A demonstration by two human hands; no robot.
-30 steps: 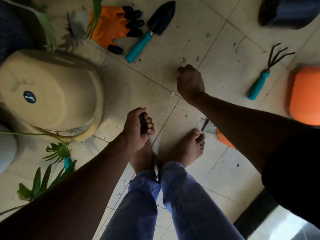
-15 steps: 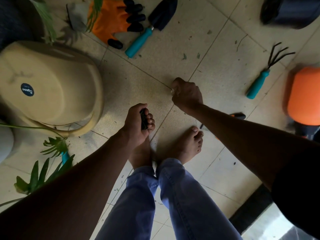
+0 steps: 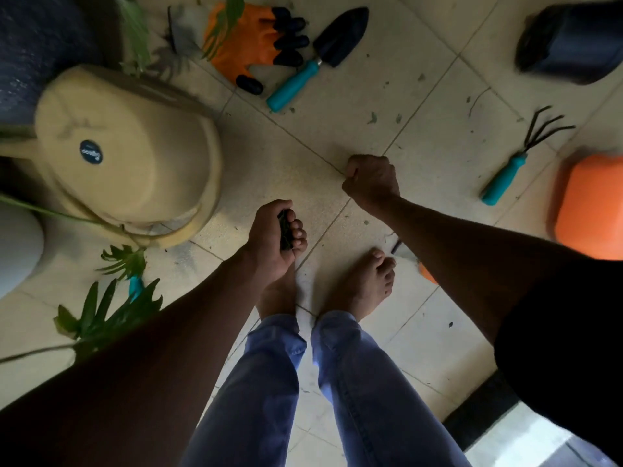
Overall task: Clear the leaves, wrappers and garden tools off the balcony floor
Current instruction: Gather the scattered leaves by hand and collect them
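The left hand (image 3: 274, 239) grips dark leaf scraps (image 3: 286, 230); the right hand (image 3: 371, 180) is curled, contents unclear; the trowel (image 3: 318, 59) lies diagonally, blade toward upper right; the hand rake (image 3: 522, 156) lies likewise, tines upper right.

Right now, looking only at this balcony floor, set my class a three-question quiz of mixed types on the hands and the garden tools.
1. True or false: the trowel lies beside the orange glove.
2. Which tool lies nearer the orange container? A trowel, B hand rake.
3. Fill in: the left hand grips a dark clump of ____.

Key
1. True; they lie side by side on the tiles.
2. B.
3. Leaves, apparently. The right hand is fisted just above the floor; its contents cannot be made out.
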